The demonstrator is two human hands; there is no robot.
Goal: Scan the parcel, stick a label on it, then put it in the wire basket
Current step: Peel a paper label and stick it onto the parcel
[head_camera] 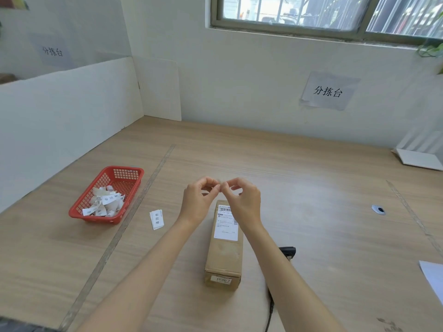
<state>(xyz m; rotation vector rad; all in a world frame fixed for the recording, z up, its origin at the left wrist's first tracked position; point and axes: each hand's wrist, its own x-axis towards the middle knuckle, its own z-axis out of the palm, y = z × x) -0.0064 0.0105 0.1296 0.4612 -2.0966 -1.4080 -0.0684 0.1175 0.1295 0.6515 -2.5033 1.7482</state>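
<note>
A long brown cardboard parcel [224,255] lies on the wooden table, with a white shipping label on its far end and "0967" on its near end. Above the parcel's far end my left hand [197,200] and my right hand [243,198] meet fingertip to fingertip, pinching something small between them; it is too small to make out. A small stack of white labels [157,219] lies on the table left of the parcel. The black barcode scanner [288,252] rests to the right of the parcel, partly behind my right forearm, its cable running toward me.
A red plastic mesh basket [79,207] with several curled label scraps stands at the left. White partition boards line the left side and a wall the back. A round cable hole [378,209] sits at the right, a white sheet [434,279] at the right edge.
</note>
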